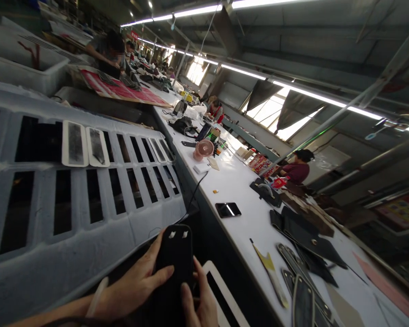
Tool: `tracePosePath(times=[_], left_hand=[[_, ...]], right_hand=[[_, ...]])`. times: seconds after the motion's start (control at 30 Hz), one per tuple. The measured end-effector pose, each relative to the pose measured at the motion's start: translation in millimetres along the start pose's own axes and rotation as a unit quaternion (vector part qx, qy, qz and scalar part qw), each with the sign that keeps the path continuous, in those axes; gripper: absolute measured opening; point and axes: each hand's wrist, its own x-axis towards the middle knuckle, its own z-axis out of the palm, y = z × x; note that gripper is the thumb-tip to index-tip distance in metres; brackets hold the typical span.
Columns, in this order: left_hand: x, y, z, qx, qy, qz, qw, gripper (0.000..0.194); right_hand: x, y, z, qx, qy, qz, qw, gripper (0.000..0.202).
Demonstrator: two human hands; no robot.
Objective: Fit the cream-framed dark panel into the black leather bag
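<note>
A long black panel with rounded corners is held between my two hands; two small shiny metal pieces show near its far end. My left hand grips its left edge, thumb lying across the face. On the right side, my right hand pinches the edge with the thumb on top. The panel's lower end fades into dark shadow. Just right of my right hand is a white-framed piece with a dark centre, partly hidden by that hand.
Left stands a slatted grey-white crate with pale-edged panels on it. The white table bears a phone, a pink fan, a yellow-and-black tool and black leather pieces. Several people work farther off.
</note>
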Motion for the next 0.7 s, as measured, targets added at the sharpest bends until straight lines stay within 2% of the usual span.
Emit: tracePosePath(times=[0.1,0.23,0.37,0.53,0.7], left_hand=[[7.8,12.7,7.0,0.035,0.028,0.028,0.999,0.073],[8.8,28.9,13.9,0.053,0.085,0.055,0.993,0.060],[8.7,39.3,14.6,0.080,0.106,0.083,0.988,0.052],[10.0,45.5,15.2,0.117,0.108,0.107,0.981,0.047],[10.5,56.4,14.0,0.108,0.094,0.105,0.984,0.040]], right_hand=[[20.5,-9.0,11.4,0.071,0.051,0.009,0.996,0.052],[27.1,-21.2,19.9,0.134,0.099,0.059,0.984,0.048],[23.8,-20.6,21.7,0.103,0.126,0.085,0.983,0.047],[23.0,-17.1,22.4,0.049,0.144,0.061,0.986,0.047],[22.3,-13.0,26.9,0.033,0.145,0.047,0.988,0.047]])
